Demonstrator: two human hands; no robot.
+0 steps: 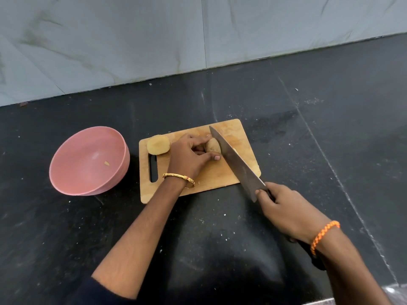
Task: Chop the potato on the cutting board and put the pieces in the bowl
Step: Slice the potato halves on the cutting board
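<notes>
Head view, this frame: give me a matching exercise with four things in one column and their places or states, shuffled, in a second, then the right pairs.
Things:
1. pink round bowl
2. cut potato half with pale yellow face
3. large steel-bladed knife
4. brown-skinned potato piece

Places or states:
A. held steady under the left hand on the wooden cutting board
B. gripped by the right hand, blade beside the held piece
C. on the dark counter, left of the board
D. lying free at the board's far left corner

Pairs: 1-C, 2-D, 3-B, 4-A

wooden cutting board (231, 170), dull metal knife (235, 158), matt pink bowl (72, 170)
</notes>
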